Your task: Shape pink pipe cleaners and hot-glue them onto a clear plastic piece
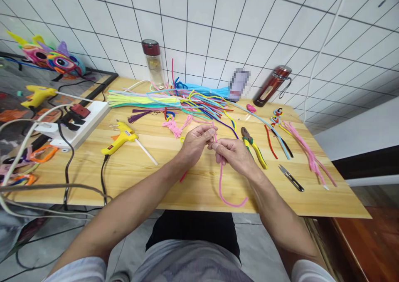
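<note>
A pink pipe cleaner (pixel 221 182) runs between my two hands above the middle of the wooden table, its lower end curling to the right near the front edge. My left hand (pixel 198 140) pinches it near its upper part with thumb and fingers. Close beside, my right hand (pixel 229 151) is closed on the same pipe cleaner just below. The fingertips nearly meet, and the exact grip between them is partly hidden. Just behind my left hand lies a folded pink pipe cleaner bundle (pixel 174 127). Pliers (pixel 254 147) with yellow-green handles rest right of my right hand.
A yellow glue gun (pixel 121 138) and a white power strip (pixel 82 124) with cords lie left. Bundled pipe cleaners (pixel 143 100) spread along the back, near a glass bottle (pixel 155 65) and a brown flask (pixel 272 86). Thread snips (pixel 291 178) and pink pipe cleaners (pixel 307 149) lie right.
</note>
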`<state>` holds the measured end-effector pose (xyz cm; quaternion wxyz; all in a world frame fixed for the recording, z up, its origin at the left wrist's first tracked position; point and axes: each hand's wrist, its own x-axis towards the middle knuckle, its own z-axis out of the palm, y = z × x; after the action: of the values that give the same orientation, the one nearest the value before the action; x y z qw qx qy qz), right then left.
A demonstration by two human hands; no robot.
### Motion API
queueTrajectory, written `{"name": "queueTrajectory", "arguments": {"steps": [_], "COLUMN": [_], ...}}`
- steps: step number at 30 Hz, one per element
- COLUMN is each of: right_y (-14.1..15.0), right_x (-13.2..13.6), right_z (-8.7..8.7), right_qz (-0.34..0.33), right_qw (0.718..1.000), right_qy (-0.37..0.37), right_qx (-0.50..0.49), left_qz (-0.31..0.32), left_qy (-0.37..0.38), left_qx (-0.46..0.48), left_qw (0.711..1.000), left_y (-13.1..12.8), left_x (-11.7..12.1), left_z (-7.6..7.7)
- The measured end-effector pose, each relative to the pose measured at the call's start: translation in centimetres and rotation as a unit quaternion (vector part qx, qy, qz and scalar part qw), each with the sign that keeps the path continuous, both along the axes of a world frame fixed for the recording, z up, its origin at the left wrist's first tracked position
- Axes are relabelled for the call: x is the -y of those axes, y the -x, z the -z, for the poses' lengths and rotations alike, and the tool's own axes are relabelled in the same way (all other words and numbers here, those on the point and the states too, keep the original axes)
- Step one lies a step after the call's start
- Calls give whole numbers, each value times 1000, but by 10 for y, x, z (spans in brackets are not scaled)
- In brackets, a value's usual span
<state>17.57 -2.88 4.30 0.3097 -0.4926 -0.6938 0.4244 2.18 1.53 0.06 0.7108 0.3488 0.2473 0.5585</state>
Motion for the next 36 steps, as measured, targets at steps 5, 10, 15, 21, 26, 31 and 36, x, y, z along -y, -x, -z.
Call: {"name": "queueTrajectory", "arguments": {"steps": [5,10,15,21,26,31,36], "right_y": [-1,-4,-2,1,1,0,-1], "right_x": [-1,-1,-1,-1,-6,-10,-9], "right_z": [1,1,-1,4,9,9,6], "right_qz": [3,-9,-31,-32,-26,-16,-31], "right_qw": [999,998,993,994,992,991,989], "right_qy": [17,46,85,85,81,74,95], "right_qx": [-31,-46,-77,-67,-92,-111,-112], "left_qz": [58,82,65,42,28,49,51], "left_qy": [36,27,23,44,53,63,27], "left_qx": [20,24,22,13,28,31,16], "left_qw": [997,996,997,998,998,996,998], "left_y": [4,6,5,3,4,4,5], "left_x": [1,2,3,3,1,1,-1], "left_z": [-8,-11,-13,-11,-12,-14,-8]}}
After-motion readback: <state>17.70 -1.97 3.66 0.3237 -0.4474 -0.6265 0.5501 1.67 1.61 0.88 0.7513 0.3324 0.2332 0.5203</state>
